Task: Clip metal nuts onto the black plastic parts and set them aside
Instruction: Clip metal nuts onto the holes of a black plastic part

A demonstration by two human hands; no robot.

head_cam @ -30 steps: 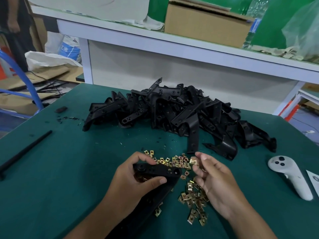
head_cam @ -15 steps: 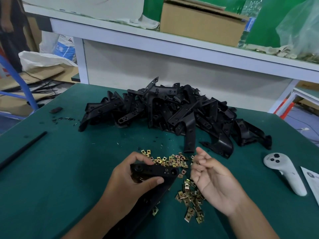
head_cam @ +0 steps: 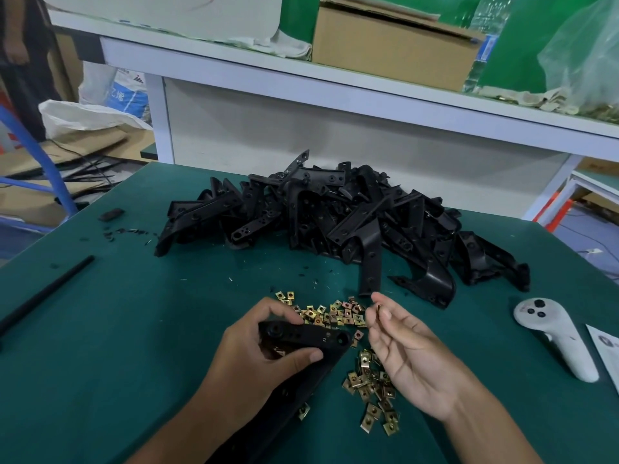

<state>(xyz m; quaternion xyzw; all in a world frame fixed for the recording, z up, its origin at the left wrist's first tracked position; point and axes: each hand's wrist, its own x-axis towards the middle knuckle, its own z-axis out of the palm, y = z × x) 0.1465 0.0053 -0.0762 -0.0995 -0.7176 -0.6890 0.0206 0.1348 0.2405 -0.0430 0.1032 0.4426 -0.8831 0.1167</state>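
Note:
My left hand [head_cam: 258,356] grips a long black plastic part [head_cam: 311,338] near the table's front; the part's lower end runs down under my wrist. Palm up beside it, my right hand [head_cam: 412,356] pinches one small brass-coloured metal nut [head_cam: 378,310] between thumb and fingertips, just right of the part's upper end. Several loose metal nuts [head_cam: 338,314] lie on the green table [head_cam: 117,346] between and below my hands. A big pile of black plastic parts [head_cam: 335,219] sits behind them.
A white hand controller [head_cam: 556,339] lies at the right with a paper sheet [head_cam: 608,353] beside it. A thin black rod [head_cam: 47,293] lies at the left edge. Behind the table stands a white shelf [head_cam: 368,98] with a cardboard box [head_cam: 392,41].
My right hand has lifted off the nut pile and turned palm up, now pinching one nut. The left hand keeps its grip on the black part.

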